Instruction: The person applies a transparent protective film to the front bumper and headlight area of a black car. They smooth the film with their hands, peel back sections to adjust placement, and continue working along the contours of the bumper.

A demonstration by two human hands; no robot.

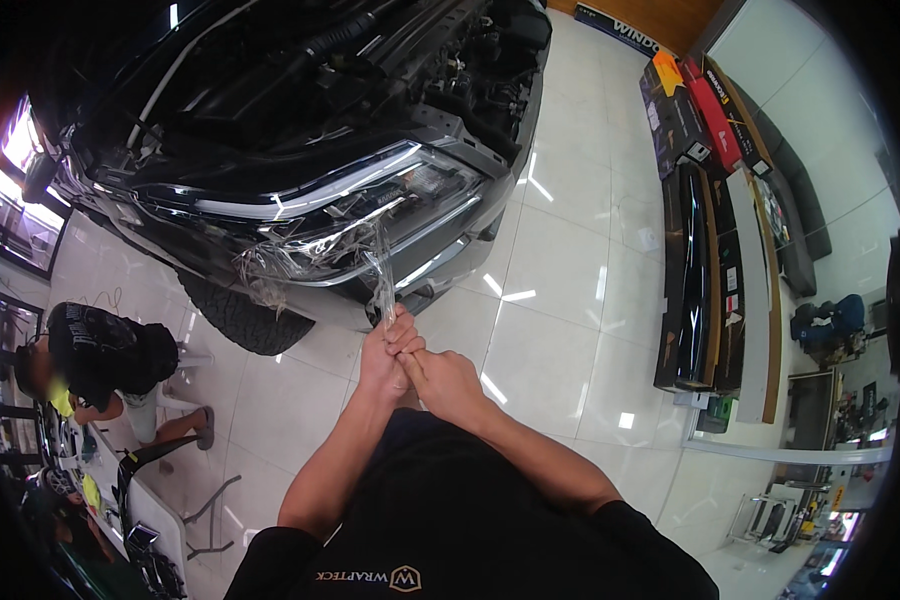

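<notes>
A: Grip state?

B: Both hands closed. The twisted strand of clear film (383,285) is gripped in the left hand (380,360); the right hand (445,380) is clasped against it from the right. Whether any film is also pinched by the right cannot be told (it is masked by the overlapped fingers).

A: Where is the film, seen from the grip?

B: Straight ahead, away from the torso. It is run between the fists and the lower edge of the headlight (370,205). More of it is bunched in wrinkles around the headlight's left corner, above the tyre (245,318).

A: Nearer hand?

B: Left. Its knuckles are set foremost, right at the strand's near end; the right is seated a little behind.

A: Pointing and long axis?

B: Far end is pointed at the headlight, leaned slightly left; near end is swallowed by the grip. Long axis is laid roughly fore-and-aft from the torso. Tension is judged likely, given how straight the strand is drawn; any pull would best be kept on that line.
</notes>
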